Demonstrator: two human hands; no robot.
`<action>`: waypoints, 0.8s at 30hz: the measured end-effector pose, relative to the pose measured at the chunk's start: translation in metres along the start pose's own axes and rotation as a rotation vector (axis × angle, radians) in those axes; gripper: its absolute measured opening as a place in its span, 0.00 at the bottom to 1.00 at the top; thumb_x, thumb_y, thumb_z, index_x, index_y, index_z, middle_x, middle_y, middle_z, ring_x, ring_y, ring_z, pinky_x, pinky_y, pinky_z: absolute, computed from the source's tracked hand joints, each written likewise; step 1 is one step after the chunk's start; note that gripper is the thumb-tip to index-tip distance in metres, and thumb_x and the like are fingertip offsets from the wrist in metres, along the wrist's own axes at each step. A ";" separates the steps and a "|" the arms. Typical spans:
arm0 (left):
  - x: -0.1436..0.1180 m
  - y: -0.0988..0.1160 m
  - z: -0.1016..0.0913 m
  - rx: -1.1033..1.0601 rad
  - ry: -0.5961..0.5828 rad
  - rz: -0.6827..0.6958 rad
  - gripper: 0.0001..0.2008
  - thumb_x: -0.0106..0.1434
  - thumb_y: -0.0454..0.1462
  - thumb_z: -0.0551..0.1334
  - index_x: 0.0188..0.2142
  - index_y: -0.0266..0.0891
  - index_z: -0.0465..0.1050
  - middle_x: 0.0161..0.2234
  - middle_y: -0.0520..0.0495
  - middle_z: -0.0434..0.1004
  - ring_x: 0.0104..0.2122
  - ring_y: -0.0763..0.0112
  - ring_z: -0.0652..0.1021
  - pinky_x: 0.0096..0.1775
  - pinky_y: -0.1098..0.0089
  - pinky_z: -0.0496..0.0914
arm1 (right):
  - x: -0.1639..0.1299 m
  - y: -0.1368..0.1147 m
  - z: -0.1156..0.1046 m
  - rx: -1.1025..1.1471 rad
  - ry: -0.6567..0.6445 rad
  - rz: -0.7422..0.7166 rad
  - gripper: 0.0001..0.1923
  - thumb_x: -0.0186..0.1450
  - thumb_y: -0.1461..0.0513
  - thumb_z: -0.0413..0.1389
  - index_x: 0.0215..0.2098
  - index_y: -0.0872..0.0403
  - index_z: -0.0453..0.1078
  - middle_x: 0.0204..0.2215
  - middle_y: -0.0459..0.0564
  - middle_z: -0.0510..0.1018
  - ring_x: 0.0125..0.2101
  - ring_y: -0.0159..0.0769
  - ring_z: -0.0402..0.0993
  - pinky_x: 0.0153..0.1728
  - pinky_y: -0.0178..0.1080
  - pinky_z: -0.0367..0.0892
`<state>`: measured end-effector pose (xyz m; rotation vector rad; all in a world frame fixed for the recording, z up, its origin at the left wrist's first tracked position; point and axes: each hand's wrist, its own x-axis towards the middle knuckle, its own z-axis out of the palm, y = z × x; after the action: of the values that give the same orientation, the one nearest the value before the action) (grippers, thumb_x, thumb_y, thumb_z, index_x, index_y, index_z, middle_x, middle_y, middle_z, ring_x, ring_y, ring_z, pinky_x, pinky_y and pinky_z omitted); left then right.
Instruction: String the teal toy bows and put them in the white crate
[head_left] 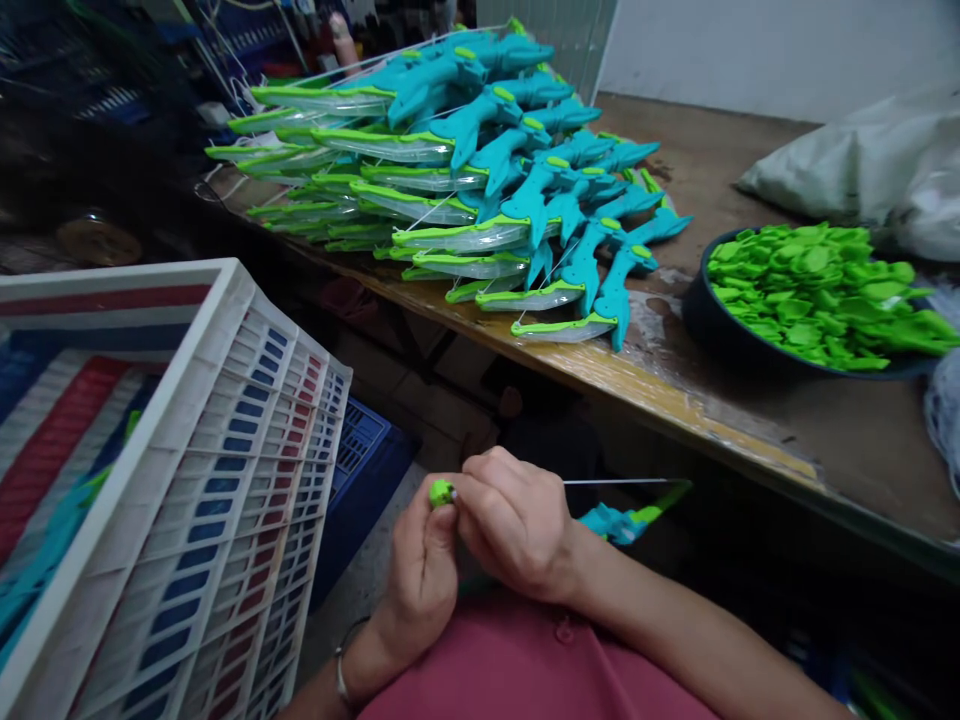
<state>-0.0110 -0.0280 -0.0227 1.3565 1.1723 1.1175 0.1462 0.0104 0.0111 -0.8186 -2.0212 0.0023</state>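
Note:
My left hand (424,570) pinches a small green plastic piece (442,492) between thumb and fingers, low in front of my lap. Right beside it, my right hand (514,520) is closed around a teal and green toy bow (626,518). The bow pokes out to the right of the hand, with a thin string (615,482) stretched above it. The two hands touch at the green piece. Most of the bow's grip is hidden inside my right hand.
A large stack of finished teal and green bows (465,170) lies on the wooden table (750,420). A dark bowl (701,320) full of green pieces (817,290) sits at the right, a white bag (862,165) behind it. A white lattice crate (225,480) stands at my left, a blue crate (367,450) below.

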 end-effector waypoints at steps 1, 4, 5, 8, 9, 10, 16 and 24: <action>0.002 0.001 0.001 0.044 0.025 0.043 0.12 0.77 0.46 0.54 0.48 0.45 0.73 0.38 0.49 0.74 0.36 0.67 0.74 0.38 0.69 0.71 | 0.004 0.001 -0.001 0.017 0.024 -0.013 0.05 0.72 0.68 0.51 0.43 0.59 0.69 0.32 0.55 0.78 0.31 0.38 0.74 0.30 0.39 0.73; 0.011 0.007 0.001 0.108 0.067 0.130 0.14 0.78 0.42 0.54 0.59 0.48 0.67 0.43 0.49 0.75 0.36 0.70 0.75 0.39 0.71 0.71 | 0.020 -0.001 -0.016 0.112 0.148 0.050 0.06 0.69 0.71 0.52 0.41 0.55 0.66 0.33 0.54 0.78 0.35 0.39 0.76 0.36 0.41 0.76; 0.016 0.010 0.000 0.095 0.052 0.140 0.15 0.78 0.41 0.53 0.61 0.50 0.66 0.41 0.50 0.76 0.34 0.71 0.75 0.37 0.72 0.71 | 0.025 -0.002 -0.023 0.152 0.198 0.119 0.07 0.69 0.71 0.53 0.42 0.54 0.65 0.33 0.52 0.78 0.35 0.37 0.76 0.35 0.39 0.75; 0.029 0.020 -0.004 0.009 -0.053 0.170 0.14 0.79 0.37 0.51 0.59 0.52 0.67 0.36 0.54 0.74 0.29 0.76 0.76 0.34 0.75 0.71 | 0.035 -0.004 -0.039 0.229 0.261 0.313 0.10 0.69 0.72 0.54 0.43 0.51 0.65 0.34 0.49 0.77 0.34 0.33 0.77 0.34 0.37 0.74; 0.032 0.021 -0.006 -0.017 -0.079 0.191 0.13 0.78 0.36 0.52 0.55 0.51 0.69 0.38 0.54 0.74 0.29 0.77 0.76 0.34 0.75 0.71 | 0.035 -0.003 -0.041 0.233 0.251 0.334 0.10 0.69 0.72 0.54 0.43 0.51 0.66 0.35 0.49 0.77 0.35 0.33 0.77 0.35 0.37 0.74; 0.036 0.023 -0.007 -0.039 -0.094 0.209 0.10 0.78 0.35 0.53 0.52 0.50 0.71 0.40 0.53 0.74 0.30 0.78 0.76 0.34 0.75 0.71 | 0.033 -0.003 -0.041 0.230 0.227 0.336 0.10 0.69 0.72 0.54 0.43 0.51 0.66 0.35 0.49 0.77 0.35 0.33 0.77 0.35 0.36 0.74; 0.044 0.017 -0.007 -0.073 -0.055 0.227 0.07 0.73 0.34 0.62 0.35 0.43 0.71 0.35 0.54 0.70 0.34 0.75 0.74 0.38 0.75 0.69 | 0.016 -0.002 -0.031 0.207 -0.003 0.235 0.06 0.73 0.70 0.51 0.44 0.54 0.66 0.42 0.56 0.81 0.43 0.36 0.79 0.41 0.38 0.78; 0.042 0.012 -0.004 -0.132 -0.035 0.157 0.06 0.75 0.35 0.60 0.38 0.43 0.73 0.37 0.52 0.70 0.38 0.74 0.73 0.41 0.76 0.70 | 0.012 0.001 -0.015 0.386 -0.062 0.413 0.03 0.74 0.67 0.55 0.42 0.56 0.70 0.36 0.51 0.77 0.35 0.33 0.74 0.35 0.35 0.72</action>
<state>-0.0090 0.0131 -0.0086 1.3784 0.9623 1.2548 0.1537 0.0128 0.0281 -0.9724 -1.7919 0.6382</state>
